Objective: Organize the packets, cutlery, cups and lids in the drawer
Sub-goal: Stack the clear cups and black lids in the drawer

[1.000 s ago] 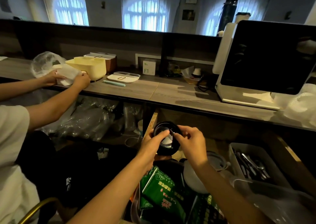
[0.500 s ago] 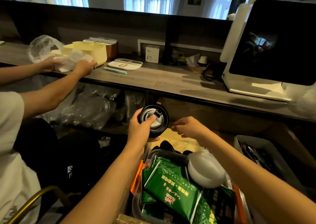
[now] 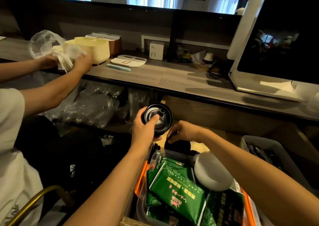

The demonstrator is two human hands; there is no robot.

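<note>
Lid-sorting step, judged: left hand [image 3: 144, 130] fingers grasping black lids stack [image 3: 158, 118] above drawer's far edge; right hand [image 3: 183, 131] fingers curled, touching loose lid [image 3: 177, 145]; next, gather both.

black lids stack [image 3: 158, 118]: held up | green packets [image 3: 174, 187]: in bin, maybe loose

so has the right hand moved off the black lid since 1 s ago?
Yes. The right hand has left the black lid, held by the left hand, and dropped to a black object behind the clear container.
</note>
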